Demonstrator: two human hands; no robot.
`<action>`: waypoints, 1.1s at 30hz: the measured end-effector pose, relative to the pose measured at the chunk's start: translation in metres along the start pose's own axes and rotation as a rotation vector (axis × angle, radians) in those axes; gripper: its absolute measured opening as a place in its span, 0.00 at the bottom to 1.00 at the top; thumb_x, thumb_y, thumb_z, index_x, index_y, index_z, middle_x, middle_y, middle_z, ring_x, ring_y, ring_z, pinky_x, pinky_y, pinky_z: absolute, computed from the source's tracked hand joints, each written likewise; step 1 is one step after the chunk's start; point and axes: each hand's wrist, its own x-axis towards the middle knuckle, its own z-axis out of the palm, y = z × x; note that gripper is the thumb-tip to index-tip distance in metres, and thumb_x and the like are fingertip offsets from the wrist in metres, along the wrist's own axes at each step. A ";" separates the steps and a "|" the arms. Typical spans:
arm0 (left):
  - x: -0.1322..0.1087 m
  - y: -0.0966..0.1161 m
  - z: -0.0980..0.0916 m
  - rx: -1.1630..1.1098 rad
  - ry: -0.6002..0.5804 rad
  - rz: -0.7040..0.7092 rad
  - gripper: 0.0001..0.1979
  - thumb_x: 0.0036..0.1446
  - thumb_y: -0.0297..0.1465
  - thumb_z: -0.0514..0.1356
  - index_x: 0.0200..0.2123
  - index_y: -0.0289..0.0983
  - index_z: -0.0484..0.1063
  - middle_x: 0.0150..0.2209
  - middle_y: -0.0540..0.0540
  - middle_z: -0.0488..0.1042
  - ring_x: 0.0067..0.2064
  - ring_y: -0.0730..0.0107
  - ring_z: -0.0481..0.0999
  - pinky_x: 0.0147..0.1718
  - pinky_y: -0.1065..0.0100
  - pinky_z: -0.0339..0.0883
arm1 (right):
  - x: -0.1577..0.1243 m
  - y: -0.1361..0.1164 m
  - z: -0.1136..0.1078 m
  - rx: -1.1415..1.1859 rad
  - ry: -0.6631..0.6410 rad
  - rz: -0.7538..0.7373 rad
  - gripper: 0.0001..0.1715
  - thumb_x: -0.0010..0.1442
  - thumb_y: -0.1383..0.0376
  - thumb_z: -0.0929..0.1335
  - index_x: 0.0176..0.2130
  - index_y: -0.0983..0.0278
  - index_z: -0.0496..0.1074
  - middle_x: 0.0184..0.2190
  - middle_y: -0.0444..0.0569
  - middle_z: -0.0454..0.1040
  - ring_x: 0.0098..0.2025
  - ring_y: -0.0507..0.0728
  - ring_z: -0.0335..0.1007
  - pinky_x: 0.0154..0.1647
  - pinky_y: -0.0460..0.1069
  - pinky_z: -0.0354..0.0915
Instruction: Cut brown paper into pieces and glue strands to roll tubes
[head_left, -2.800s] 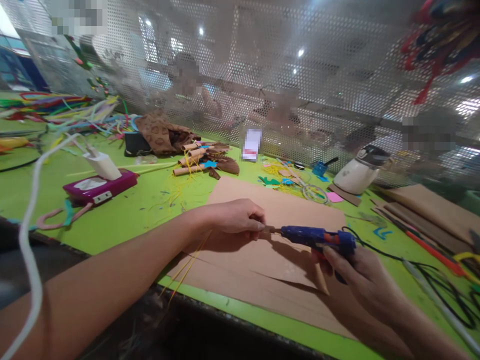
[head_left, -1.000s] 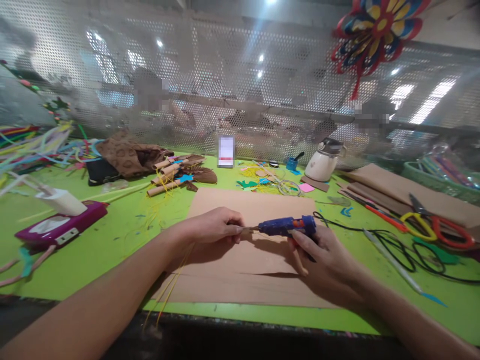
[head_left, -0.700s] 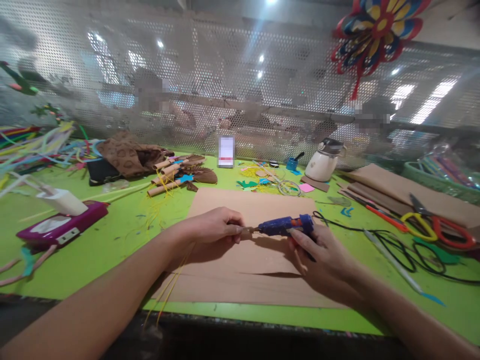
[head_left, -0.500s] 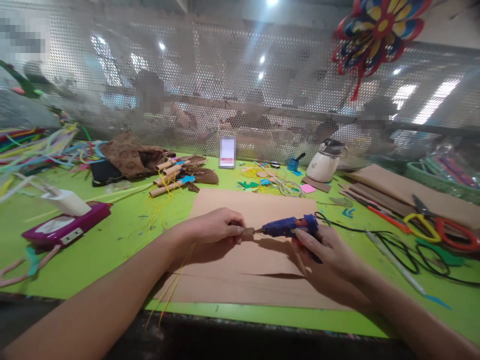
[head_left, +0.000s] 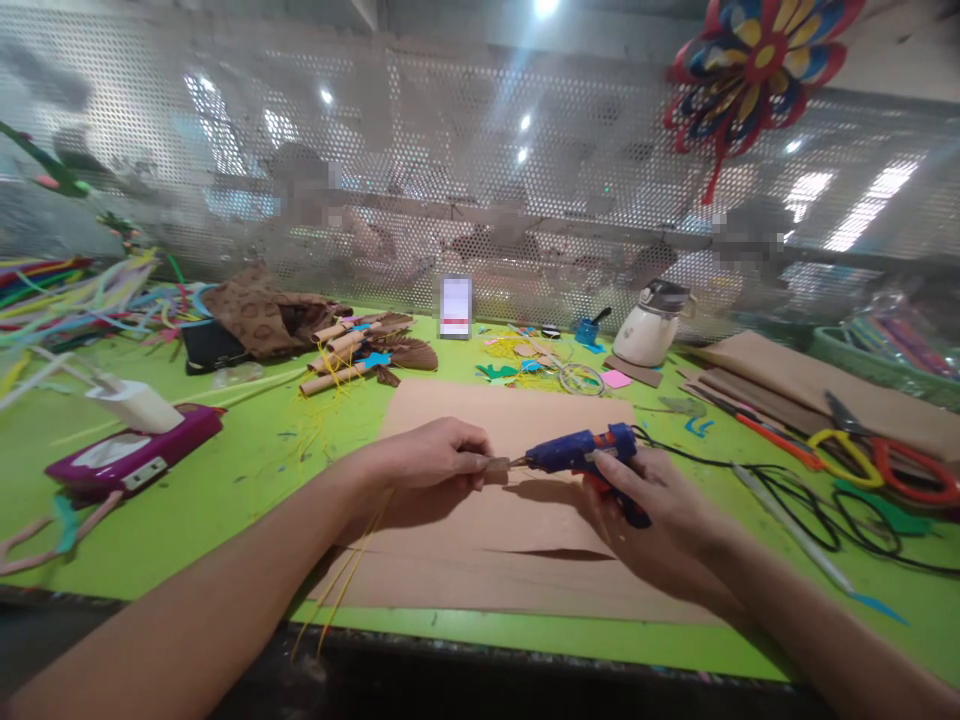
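Between the thumb and fingers of my left hand (head_left: pixel 442 455) is a small brown piece (head_left: pixel 496 470). My right hand (head_left: pixel 641 490) is wrapped round a blue glue gun (head_left: pixel 574 452), whose nozzle points left and meets or nearly meets the right end of the brown piece. Both hands are over a large sheet of brown paper (head_left: pixel 465 575) with a slit in its right part. Yellow strings (head_left: pixel 352 560) hang below my left wrist, over the paper's left edge.
Left stands a purple power strip (head_left: pixel 135 465) with a white plug. Behind lie paper rolls (head_left: pixel 337 365), a phone (head_left: pixel 455 306), colourful scraps and a white kettle (head_left: pixel 649 325). Scissors (head_left: pixel 911 470), a black cable (head_left: pixel 810 500) and a white pen-like tool (head_left: pixel 795 530) lie right.
The glue gun has tilted slightly, its handle end shifting a little down and right with my right hand. My left hand and the brown piece have barely moved.
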 end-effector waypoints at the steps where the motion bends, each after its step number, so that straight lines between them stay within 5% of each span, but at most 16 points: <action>1: 0.000 0.000 0.000 0.003 0.001 -0.001 0.09 0.55 0.32 0.55 0.31 0.33 0.71 0.28 0.46 0.72 0.31 0.70 0.69 0.32 0.69 0.60 | 0.001 0.000 0.000 0.002 -0.015 0.007 0.28 0.61 0.47 0.62 0.23 0.65 0.69 0.17 0.45 0.67 0.19 0.50 0.60 0.19 0.46 0.55; 7: 0.001 -0.004 -0.001 0.016 -0.002 0.028 0.10 0.56 0.34 0.55 0.32 0.33 0.71 0.29 0.46 0.73 0.32 0.70 0.69 0.33 0.69 0.61 | 0.004 0.003 0.001 0.031 -0.119 0.056 0.29 0.63 0.48 0.59 0.23 0.65 0.68 0.17 0.45 0.66 0.19 0.50 0.61 0.21 0.46 0.57; 33: -0.001 -0.006 -0.002 0.083 0.016 0.039 0.11 0.56 0.34 0.54 0.32 0.34 0.72 0.29 0.46 0.73 0.31 0.70 0.70 0.32 0.69 0.61 | 0.007 0.004 0.001 0.154 -0.095 0.087 0.30 0.59 0.44 0.63 0.22 0.65 0.70 0.16 0.46 0.66 0.19 0.50 0.59 0.19 0.47 0.54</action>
